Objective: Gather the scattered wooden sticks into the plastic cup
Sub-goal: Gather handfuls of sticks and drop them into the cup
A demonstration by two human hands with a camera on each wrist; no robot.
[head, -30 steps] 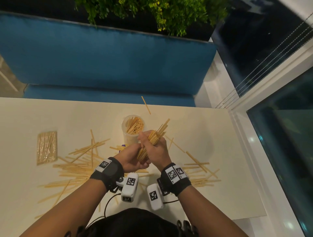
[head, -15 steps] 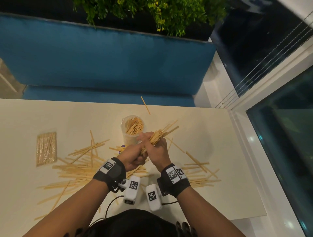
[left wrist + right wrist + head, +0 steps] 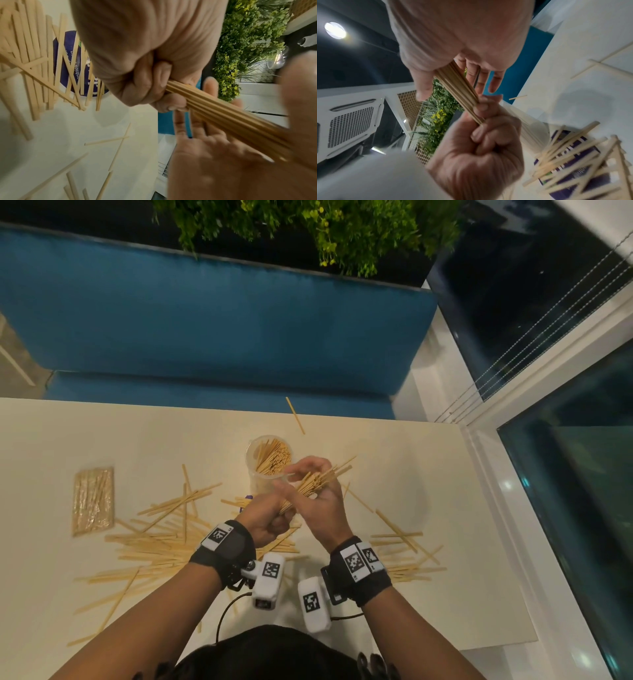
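— While we go left to right across the table: what is listed first?

— Item: flat packet of sticks, far left, apart from the rest. Item: loose sticks, a wide scatter, many left to gather.

— And the hands?

— Item: left hand, fingers curled tight round the near end of the bundle. Item: right hand, fingers nearly straight, cupping the bundle's far part, thumb over it.

— The plastic cup?

— Just beyond the hands, upright, part filled with sticks. More sticks lie right of it.

— Advice for this step?

— Probably: square the fanned tips, tilt the bundle upright over the rim, release low so the cup does not tip.
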